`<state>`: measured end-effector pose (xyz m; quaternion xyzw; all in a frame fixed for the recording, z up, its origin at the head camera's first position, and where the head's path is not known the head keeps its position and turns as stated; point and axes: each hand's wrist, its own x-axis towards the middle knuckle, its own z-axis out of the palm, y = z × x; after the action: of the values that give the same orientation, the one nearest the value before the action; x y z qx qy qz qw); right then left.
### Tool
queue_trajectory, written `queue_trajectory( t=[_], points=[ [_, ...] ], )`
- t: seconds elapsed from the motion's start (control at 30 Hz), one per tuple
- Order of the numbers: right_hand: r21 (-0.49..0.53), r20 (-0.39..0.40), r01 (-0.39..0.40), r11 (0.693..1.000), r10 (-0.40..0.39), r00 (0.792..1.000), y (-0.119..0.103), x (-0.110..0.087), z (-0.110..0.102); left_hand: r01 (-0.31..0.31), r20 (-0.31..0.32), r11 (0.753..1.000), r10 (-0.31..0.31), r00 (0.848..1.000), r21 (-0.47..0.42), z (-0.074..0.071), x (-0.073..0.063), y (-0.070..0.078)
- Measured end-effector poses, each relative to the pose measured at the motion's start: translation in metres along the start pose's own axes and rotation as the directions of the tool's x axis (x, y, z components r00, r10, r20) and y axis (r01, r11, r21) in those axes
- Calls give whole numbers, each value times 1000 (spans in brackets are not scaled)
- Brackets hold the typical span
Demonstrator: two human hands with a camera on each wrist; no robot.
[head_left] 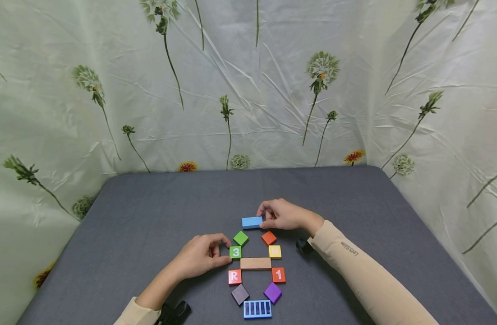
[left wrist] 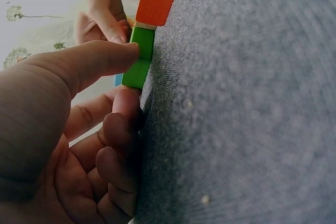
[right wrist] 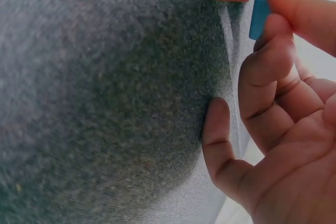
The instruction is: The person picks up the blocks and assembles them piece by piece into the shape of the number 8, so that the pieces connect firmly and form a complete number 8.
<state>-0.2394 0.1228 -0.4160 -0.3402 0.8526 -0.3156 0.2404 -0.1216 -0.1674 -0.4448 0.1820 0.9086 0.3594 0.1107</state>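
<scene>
My left hand pinches the green block marked 3 at its left side with thumb and index finger; the left wrist view shows the thumb on the green block. At the far end of the block arrangement, my right hand grips the right end of a plain blue block. In the right wrist view the thumb and index finger hold that blue block, and the other fingers curl loosely. Just nearer than it are a turned green block and a turned orange block.
A yellow N block, a wooden plank, a red R block and an orange 1 block follow nearer. Grey and purple blocks sit above a striped blue block on the grey tabletop.
</scene>
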Motion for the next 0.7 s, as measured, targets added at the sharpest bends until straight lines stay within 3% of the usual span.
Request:
queue_trajectory(
  t=[0.7],
  points=[
    [-42, -13, 38, 998, -38, 999, 4, 0, 4, -13, -1, 1000, 13, 1000, -13, 0, 0, -3]
  ],
)
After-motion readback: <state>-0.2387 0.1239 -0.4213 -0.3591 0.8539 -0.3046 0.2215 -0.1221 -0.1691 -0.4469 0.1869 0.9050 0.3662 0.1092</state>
